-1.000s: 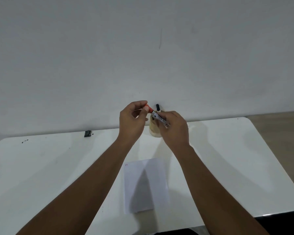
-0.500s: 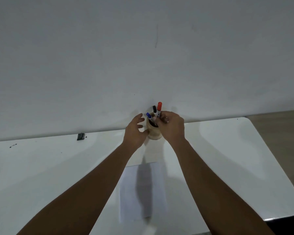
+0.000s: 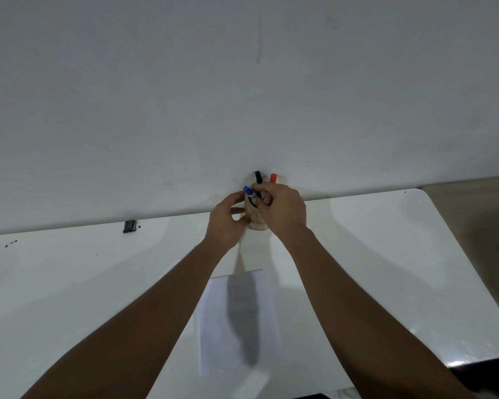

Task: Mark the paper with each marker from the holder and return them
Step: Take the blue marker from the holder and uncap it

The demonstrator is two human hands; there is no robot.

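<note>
A beige marker holder (image 3: 255,223) stands at the table's far edge by the wall. Three markers stick out of it: a blue-capped marker (image 3: 248,190) leaning left, a black-capped marker (image 3: 257,176) and a red-capped marker (image 3: 273,178). My right hand (image 3: 284,210) is over the holder's mouth, its fingertips pinched around the black marker's barrel; the red cap shows just behind its knuckles. My left hand (image 3: 228,220) cups the holder's left side below the blue cap. A white sheet of paper (image 3: 213,326) lies flat between my forearms, nearer to me.
The white table (image 3: 386,254) has a rounded right corner and meets a plain grey wall (image 3: 242,96). A small black clip-like object (image 3: 129,226) sits at the back left edge, with a few dark specks (image 3: 10,243) further left.
The red marker, held in front of the holder between both hands a second ago, now stands in it. My left hand has closed in on the holder's side and my right fingers have shifted left.
</note>
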